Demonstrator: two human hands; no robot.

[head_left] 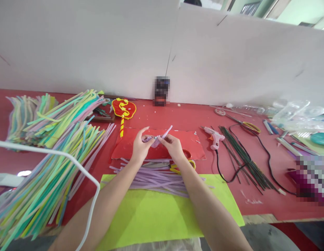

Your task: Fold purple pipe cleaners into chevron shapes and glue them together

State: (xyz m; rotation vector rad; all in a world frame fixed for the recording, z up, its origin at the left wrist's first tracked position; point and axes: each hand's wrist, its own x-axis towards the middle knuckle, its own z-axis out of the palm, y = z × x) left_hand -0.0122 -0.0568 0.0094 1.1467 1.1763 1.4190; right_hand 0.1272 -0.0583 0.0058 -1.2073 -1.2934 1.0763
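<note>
Over a red board (125,148), my left hand (141,145) pinches a bent lilac pipe cleaner (167,131) between thumb and fingertips. Close beside it, my right hand (172,144) grips the same pipe cleaner, whose free end sticks up past the fingers. The part between the hands looks coiled or folded, though it is too small to make out fully. Below my wrists lies a loose pile of lilac pipe cleaners (156,181) on a lime-green sheet (151,216). Scissors with yellow handles (175,169) rest at the pile's far side, partly behind my right forearm.
Multicoloured pipe cleaners (52,174) cover the left side, with a white cable (60,152) in front. A red-and-yellow fan-shaped craft (124,109) lies behind. Rightward are a pink glue gun (216,137), dark green stems (243,160), more scissors (249,127) and clear plastic (300,116).
</note>
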